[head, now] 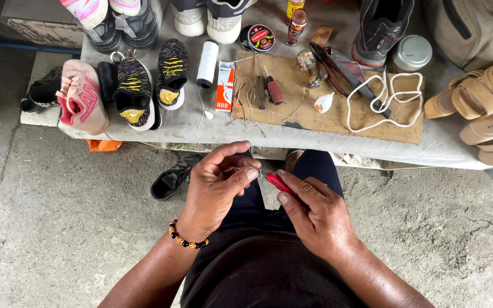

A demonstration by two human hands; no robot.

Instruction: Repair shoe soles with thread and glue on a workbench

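Observation:
My right hand (315, 214) grips a small tool with a red handle (279, 182), its thin metal tip pointing up-left. My left hand (215, 188), with a beaded bracelet at the wrist, pinches a fine thread at that tip between thumb and forefinger. Both hands meet over my lap in dark trousers, just in front of the low bench edge.
The low bench (201, 122) carries a pink sneaker (82, 97), a pair of dark knit shoes (150, 82), a white thread spool (207, 63), a brown work board (338, 114) with pliers, an awl and white cord (384, 100). Tan sandals (486, 108) lie right. A black shoe (172, 178) rests on the concrete floor.

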